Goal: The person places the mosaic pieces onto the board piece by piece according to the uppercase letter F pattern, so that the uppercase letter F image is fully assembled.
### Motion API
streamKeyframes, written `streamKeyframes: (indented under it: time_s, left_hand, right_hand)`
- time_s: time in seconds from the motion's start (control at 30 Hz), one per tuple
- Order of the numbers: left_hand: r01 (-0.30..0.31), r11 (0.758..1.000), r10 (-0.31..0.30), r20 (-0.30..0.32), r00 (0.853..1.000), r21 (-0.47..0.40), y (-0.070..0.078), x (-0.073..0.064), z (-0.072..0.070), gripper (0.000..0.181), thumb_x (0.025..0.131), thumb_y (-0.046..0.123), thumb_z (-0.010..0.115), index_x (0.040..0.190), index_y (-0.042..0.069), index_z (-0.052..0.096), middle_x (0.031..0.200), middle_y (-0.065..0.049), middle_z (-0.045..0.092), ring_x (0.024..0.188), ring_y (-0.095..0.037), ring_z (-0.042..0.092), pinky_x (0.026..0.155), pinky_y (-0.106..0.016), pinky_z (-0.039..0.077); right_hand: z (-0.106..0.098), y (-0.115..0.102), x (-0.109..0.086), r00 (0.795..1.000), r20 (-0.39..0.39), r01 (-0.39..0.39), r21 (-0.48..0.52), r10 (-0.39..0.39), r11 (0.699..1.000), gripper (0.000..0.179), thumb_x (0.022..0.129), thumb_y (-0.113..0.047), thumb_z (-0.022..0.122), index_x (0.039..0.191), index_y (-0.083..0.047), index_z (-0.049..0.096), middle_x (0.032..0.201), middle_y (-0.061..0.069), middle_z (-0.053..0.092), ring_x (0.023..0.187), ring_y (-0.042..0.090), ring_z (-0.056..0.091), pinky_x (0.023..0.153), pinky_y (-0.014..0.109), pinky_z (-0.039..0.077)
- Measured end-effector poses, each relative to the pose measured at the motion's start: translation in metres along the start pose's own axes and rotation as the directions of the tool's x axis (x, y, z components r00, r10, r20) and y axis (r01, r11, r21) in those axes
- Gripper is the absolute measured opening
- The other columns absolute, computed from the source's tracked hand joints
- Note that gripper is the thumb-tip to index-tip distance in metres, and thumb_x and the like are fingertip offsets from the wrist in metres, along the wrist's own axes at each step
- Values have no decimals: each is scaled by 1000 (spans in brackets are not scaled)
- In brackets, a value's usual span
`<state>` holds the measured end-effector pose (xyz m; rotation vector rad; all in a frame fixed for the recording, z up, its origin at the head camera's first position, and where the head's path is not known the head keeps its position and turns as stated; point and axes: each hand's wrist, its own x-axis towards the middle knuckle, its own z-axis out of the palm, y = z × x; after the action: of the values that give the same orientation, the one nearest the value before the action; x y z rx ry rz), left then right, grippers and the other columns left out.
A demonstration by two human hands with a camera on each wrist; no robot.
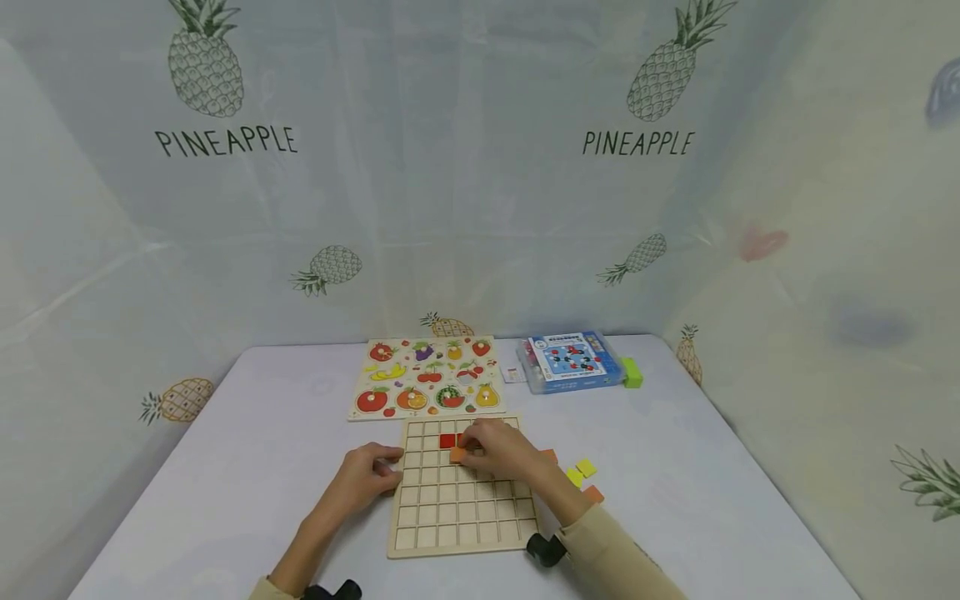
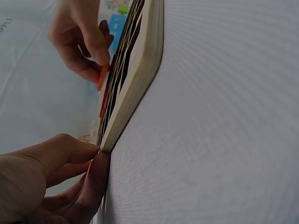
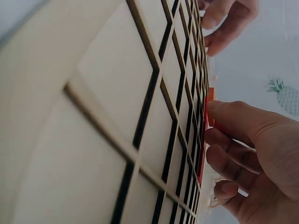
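A pale wooden grid board [image 1: 427,515] lies flat on the table. My left hand [image 1: 362,477] rests against its left edge, thumb and index fingertips touching the rim at separate spots. Over the upper part of the board, my right hand [image 1: 498,450] pinches an orange square tile [image 1: 457,456] between thumb and fingers. In the right wrist view this orange tile [image 3: 211,93] shows at the thumb tip, against the board's surface. A red tile [image 1: 447,441] lies in a cell just above it, with another red bit partly hidden by the fingers.
Loose yellow tiles [image 1: 586,468] and orange tiles [image 1: 593,494] lie right of the board, partly behind the right forearm. Beyond the board is a fruit puzzle board [image 1: 430,377]. A blue-and-clear box [image 1: 573,363] and a green block [image 1: 632,372] stand at the back right.
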<state>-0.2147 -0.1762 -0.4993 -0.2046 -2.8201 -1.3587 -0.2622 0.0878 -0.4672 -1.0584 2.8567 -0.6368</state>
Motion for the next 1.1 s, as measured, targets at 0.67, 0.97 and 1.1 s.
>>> streamKeyframes:
  time_s: [0.67, 0.97, 1.1]
  left_hand:
    - [-4, 1000, 4, 12, 1000, -14, 2, 1, 0, 34, 80, 3, 75, 114, -1, 70, 94, -8, 65, 68, -9, 61, 55, -19, 49]
    - [8, 1000, -7, 15, 1000, -15, 0, 1, 0, 35, 80, 2, 76, 114, -1, 70, 93, -8, 65, 67, -9, 60, 54, -20, 49]
    - [6, 1000, -6, 11, 1000, -13, 0, 1, 0, 35, 80, 3, 76, 115, 0, 70, 94, -8, 65, 68, -9, 61, 54, -20, 49]
  right_hand:
    - [10, -12, 9, 998, 14, -68, -29, 69, 997, 20, 87, -30, 74, 103, -17, 74, 93, -10, 68, 84, 1, 57, 76, 21, 51]
    - [11, -12, 10, 999, -1, -53, -27, 53, 998, 19, 88, -30, 73, 102, -17, 73, 93, -9, 68, 84, 2, 57, 75, 20, 51]
    - [13, -11, 12, 999, -12, -45, -28, 45, 999, 18, 88, -29, 74, 101, -18, 73, 94, -9, 68, 84, 2, 58, 74, 20, 51]
